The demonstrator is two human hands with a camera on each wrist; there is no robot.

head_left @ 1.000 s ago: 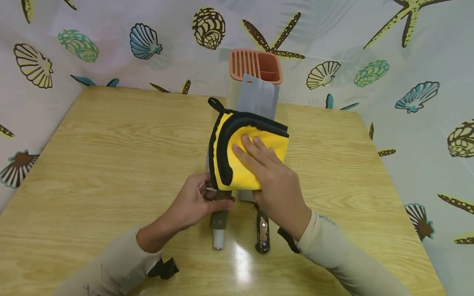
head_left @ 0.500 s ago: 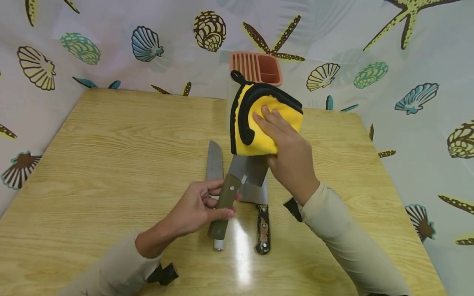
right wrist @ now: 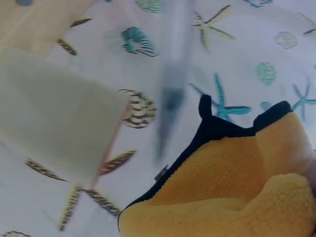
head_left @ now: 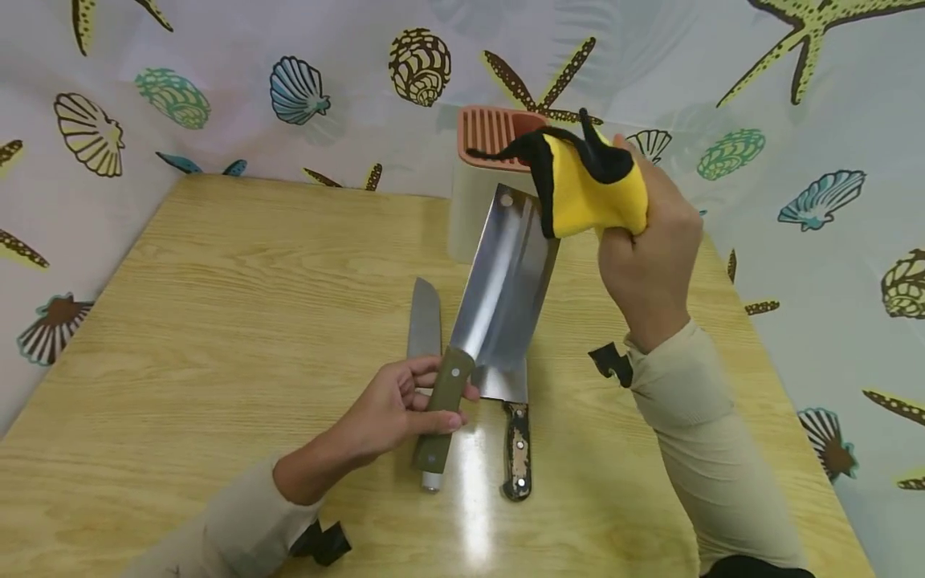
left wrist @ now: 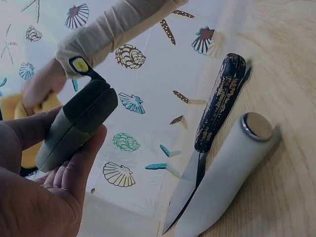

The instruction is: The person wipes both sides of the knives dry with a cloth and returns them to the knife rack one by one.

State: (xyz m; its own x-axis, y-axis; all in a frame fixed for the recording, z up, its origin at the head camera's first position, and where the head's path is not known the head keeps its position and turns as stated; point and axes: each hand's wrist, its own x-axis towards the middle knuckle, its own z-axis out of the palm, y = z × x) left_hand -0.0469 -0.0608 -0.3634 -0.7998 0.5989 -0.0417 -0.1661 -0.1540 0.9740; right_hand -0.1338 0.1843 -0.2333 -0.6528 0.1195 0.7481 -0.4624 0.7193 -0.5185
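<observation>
My left hand point(head_left: 393, 409) grips the olive-green handle point(left wrist: 79, 126) of a cleaver point(head_left: 499, 281), whose broad shiny blade tilts up and away over the table. My right hand point(head_left: 654, 233) holds a yellow cloth point(head_left: 596, 193) with black edging, bunched in the fingers, at the upper right of the blade. In the head view the cloth overlaps the blade's top corner. A knife with a pale handle point(left wrist: 227, 173) lies under the left hand, its blade point(head_left: 425, 317) showing beyond the fingers. Right of it lies another blade with a worn black handle point(head_left: 517, 453), partly hidden by the cleaver.
A cream knife block point(head_left: 466, 213) with a slotted coral-pink top point(head_left: 487, 132) stands at the table's back edge, behind the cleaver. The wooden table point(head_left: 289, 281) meets a shell-patterned curtain point(head_left: 347, 96) at the back and sides.
The cloth has slid up off the cleaver's blade to the upper right and bunched up in my right hand. My left hand has tilted the cleaver to the right, uncovering the knife beneath.
</observation>
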